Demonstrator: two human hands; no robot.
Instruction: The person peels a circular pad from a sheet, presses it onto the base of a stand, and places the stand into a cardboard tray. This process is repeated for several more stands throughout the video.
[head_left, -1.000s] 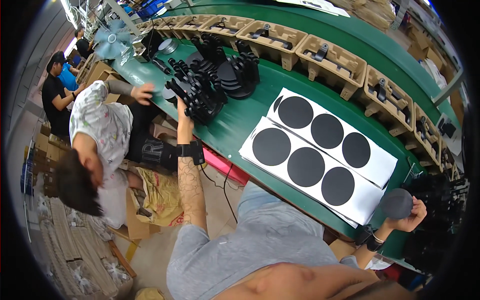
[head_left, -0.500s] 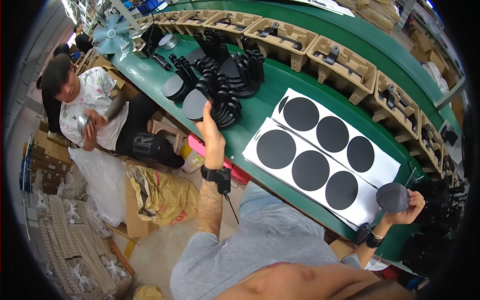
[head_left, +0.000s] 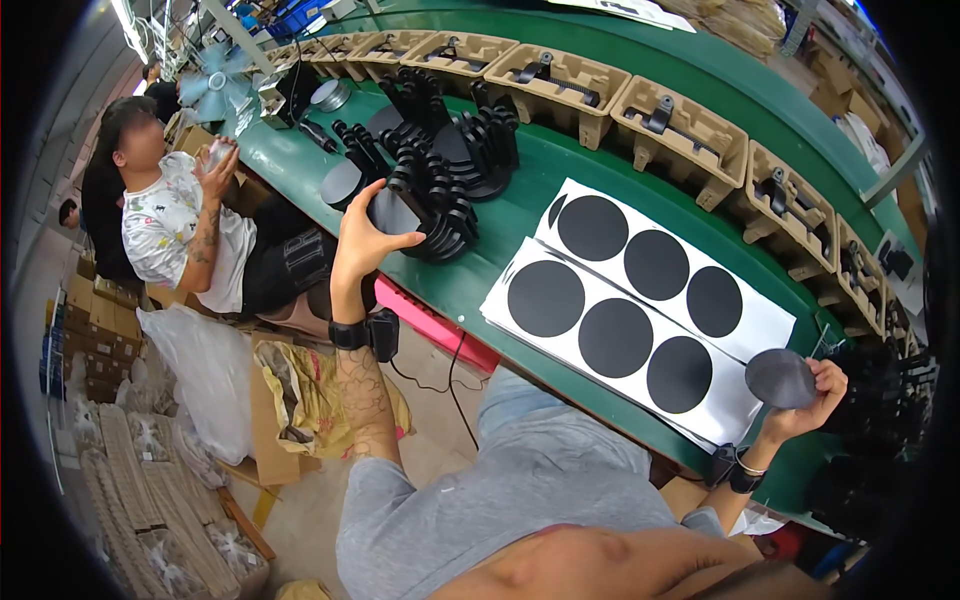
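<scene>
My left hand (head_left: 362, 238) grips a black round-based part (head_left: 398, 212), lifted just off a pile of like black parts (head_left: 450, 170) on the green table (head_left: 480, 265). My right hand (head_left: 818, 398) pinches a dark grey round disc (head_left: 780, 378) at the table's right end. Between the hands lie two white sheets (head_left: 640, 300), each carrying three black round discs.
A row of brown pulp trays (head_left: 680, 125) with black parts runs along the far side. A seated person (head_left: 185, 215) at left holds something small near a fan (head_left: 215, 85). Bags and cardboard stacks (head_left: 170, 480) crowd the floor. More black parts (head_left: 880, 410) sit at right.
My left hand has drawn back from the pile toward me with a black part. The seated person has straightened up. My right hand still holds the disc.
</scene>
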